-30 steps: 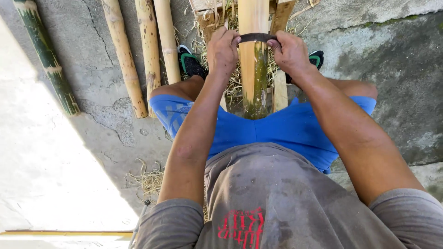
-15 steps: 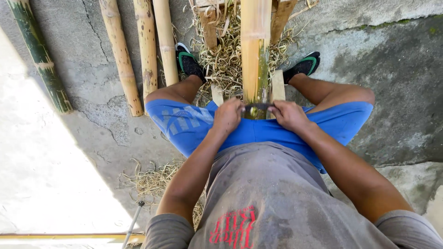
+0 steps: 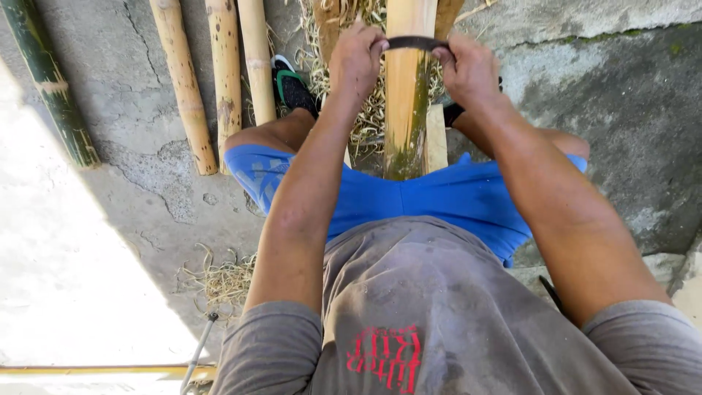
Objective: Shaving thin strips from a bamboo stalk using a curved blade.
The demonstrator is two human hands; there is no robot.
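Note:
A thick bamboo pole [image 3: 406, 88], pale yellow with a green streak near its close end, runs away from me between my knees. Across it lies a dark curved blade [image 3: 417, 43] with a grip at each end. My left hand [image 3: 357, 57] is closed around the blade's left end, and my right hand [image 3: 469, 72] is closed around its right end. Both arms are stretched forward over my blue shorts. The blade sits on the pole near the top edge of the view.
Three peeled bamboo poles [image 3: 223, 80] lie side by side on the concrete to the left, and a green pole [image 3: 50, 84] lies further left. Straw-like shavings [image 3: 227, 278] are scattered around my feet. A thin metal rod [image 3: 197, 352] rests at the bottom left.
Half a second ago the blade and both hands were close to my lap at the pole's near end. Now they have moved far forward along the pole.

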